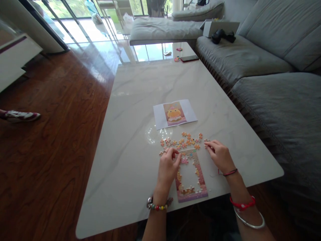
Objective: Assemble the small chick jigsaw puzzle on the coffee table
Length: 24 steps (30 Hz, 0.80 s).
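Observation:
A small pink jigsaw puzzle [192, 187] lies near the table's front edge, its frame joined and its middle open. Several loose orange and pink pieces [184, 140] are scattered just beyond it. My left hand [168, 165] rests at the puzzle's upper left corner, fingers curled and pinched on a piece I can barely make out. My right hand [219, 154] lies to the right of the puzzle, its fingertips pressed on a loose piece [207, 143]. A printed reference picture [175, 113] of the orange figure lies farther up the table.
The white marble table [140, 110] has a grey sofa [263, 67] along its right side and wooden floor on the left. A dark phone [190, 58] and small bits lie at the far end. A shoe [18, 115] sits at the left edge.

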{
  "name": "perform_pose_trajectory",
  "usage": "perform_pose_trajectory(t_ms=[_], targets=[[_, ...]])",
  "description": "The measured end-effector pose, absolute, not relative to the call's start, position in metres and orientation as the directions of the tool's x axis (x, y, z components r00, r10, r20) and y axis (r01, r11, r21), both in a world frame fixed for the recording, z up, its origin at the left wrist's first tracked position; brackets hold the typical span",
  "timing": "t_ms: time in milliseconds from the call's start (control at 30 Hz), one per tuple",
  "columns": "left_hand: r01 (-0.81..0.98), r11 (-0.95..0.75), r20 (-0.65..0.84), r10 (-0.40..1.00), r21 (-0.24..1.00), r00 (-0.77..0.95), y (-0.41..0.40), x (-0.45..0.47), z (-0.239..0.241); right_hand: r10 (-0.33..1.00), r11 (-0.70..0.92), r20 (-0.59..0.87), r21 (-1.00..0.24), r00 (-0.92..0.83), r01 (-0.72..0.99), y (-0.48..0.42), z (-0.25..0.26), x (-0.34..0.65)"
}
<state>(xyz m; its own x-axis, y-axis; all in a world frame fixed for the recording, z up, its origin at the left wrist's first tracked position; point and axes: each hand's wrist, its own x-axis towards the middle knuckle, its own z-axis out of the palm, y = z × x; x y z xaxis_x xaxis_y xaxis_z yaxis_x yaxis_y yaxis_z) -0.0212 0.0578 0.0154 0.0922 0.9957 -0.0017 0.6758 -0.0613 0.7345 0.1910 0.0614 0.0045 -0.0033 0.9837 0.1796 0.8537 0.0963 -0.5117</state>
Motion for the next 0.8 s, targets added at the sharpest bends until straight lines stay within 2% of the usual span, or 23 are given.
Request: perform_pose_trajectory(t_ms=[100, 200, 367, 500, 633, 800], targets=[[0.690, -0.012, 0.032, 0.999, 0.724, -0.017, 0.062, -0.035, 0.014, 0.980, 0.064, 0.197, -0.465, 0.033, 0.883, 0.066, -0.006, 0.201], [0.706, 0.025, 0.040, 0.996, 0.708, -0.076, 0.064, -0.044, 0.011, 0.978, 0.094, 0.209, -0.402, -0.009, 0.911, 0.073, -0.011, 0.197], [0.723, 0.011, 0.032, 0.998, 0.691, -0.046, 0.064, -0.046, 0.006, 0.981, 0.106, 0.185, -0.257, -0.059, 0.960, 0.087, -0.010, 0.180], [0.744, -0.016, 0.029, 1.000, 0.668, -0.004, 0.063, -0.044, 0.006, 0.986, 0.099, 0.153, -0.228, -0.064, 0.969, 0.092, -0.006, 0.177], [0.754, -0.072, 0.015, 0.997, 0.653, 0.082, 0.060, -0.042, 0.010, 0.978, 0.155, 0.174, -0.261, -0.111, 0.953, 0.089, 0.001, 0.176], [0.732, -0.160, -0.004, 0.976, 0.662, 0.217, 0.056, -0.034, 0.011, 0.917, 0.399, 0.159, -0.409, -0.366, 0.821, 0.073, 0.008, 0.156]])
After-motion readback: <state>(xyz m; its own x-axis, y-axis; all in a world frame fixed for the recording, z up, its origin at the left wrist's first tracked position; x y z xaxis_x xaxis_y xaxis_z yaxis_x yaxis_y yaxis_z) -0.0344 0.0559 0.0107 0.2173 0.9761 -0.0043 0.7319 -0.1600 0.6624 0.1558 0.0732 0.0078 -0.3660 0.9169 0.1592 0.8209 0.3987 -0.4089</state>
